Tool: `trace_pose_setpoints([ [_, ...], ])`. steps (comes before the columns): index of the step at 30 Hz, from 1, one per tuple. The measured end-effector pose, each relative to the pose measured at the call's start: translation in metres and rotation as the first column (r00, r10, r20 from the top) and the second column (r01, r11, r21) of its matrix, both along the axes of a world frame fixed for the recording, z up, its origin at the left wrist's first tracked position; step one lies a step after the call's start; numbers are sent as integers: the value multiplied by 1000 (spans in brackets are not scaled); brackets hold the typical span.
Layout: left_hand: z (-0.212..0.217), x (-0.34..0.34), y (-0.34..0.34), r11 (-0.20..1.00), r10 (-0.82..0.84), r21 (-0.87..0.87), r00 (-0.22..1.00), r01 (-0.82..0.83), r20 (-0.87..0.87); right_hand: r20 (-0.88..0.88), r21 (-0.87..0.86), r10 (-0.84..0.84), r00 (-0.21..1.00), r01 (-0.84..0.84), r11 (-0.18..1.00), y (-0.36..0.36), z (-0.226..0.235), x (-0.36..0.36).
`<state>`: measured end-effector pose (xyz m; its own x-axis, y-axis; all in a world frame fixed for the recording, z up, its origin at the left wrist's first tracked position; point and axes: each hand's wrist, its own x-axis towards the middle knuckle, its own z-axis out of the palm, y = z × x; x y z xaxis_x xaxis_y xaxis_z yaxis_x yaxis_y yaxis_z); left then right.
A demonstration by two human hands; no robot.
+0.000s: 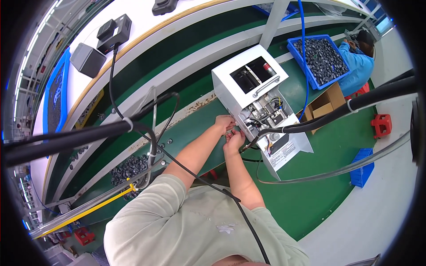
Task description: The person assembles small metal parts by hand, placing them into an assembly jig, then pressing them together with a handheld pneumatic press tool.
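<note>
Farthest out on the left hand's side, the left bin (pixel 65 99) stands beyond the bench frame. Nearer, the yellow pole (pixel 97 206) slants past, and the pile (pixel 122 170) of small dark parts lies to the left of the left hand and nearer the body. A few loose parts (pixel 170 141) sit between pile and hand on the green bench (pixel 195 133).

The left hand (pixel 225 123) reaches to the machine's near left side, fingers bent and pointing right. The right hand (pixel 235 139) is just beside it, closer to the body, with fingers curled up toward the thumb. Whether either grips something small I cannot tell; the fingertips hide it.

The machine (pixel 262 108) lies immediately right of both hands, its long axis running from beyond the left hand down to the right of the right hand. Its lower left edge is the key line: both hands are close against it, neither plainly nearer, and contact is unclear. The widest room is on the left hand's left, along the bench toward the loose parts; on the right hand's right, the casing and the thick cable (pixel 381 93) hem it in.

Past the machine, well apart from the hands, are the carton (pixel 326 106), the right bin (pixel 333 80), a co-worker (pixel 360 64), the blue crate (pixel 362 170) and a red stool (pixel 381 125)
</note>
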<state>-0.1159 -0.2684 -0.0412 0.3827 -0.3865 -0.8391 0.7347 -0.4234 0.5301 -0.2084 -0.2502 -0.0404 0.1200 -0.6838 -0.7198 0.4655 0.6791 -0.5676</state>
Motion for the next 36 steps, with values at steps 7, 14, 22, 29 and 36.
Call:
trace_pose_setpoints([
  [7, 3, 9, 25, 998, 51, -53, 992, -46, 114, -31, 19, 48, 998, -47, 999, 5, -5, 10],
  [14, 6, 19, 49, 991, 131, -17, 991, -130, 28, -19, 44, 199, 980, -198, 979, 14, 10, 15],
  [22, 26, -5, 74, 985, 165, -64, 985, -162, 45, -126, -45, 414, 902, -422, 906, 26, 37, 4],
  [29, 56, -34, 110, 993, 118, -64, 943, -103, 311, 134, -17, 481, 867, -483, 875, 22, 24, 12],
  [36, 40, -19, 86, 955, -271, 122, 633, 269, 725, 263, -68, 318, 911, -311, 948, 20, -11, 17],
])
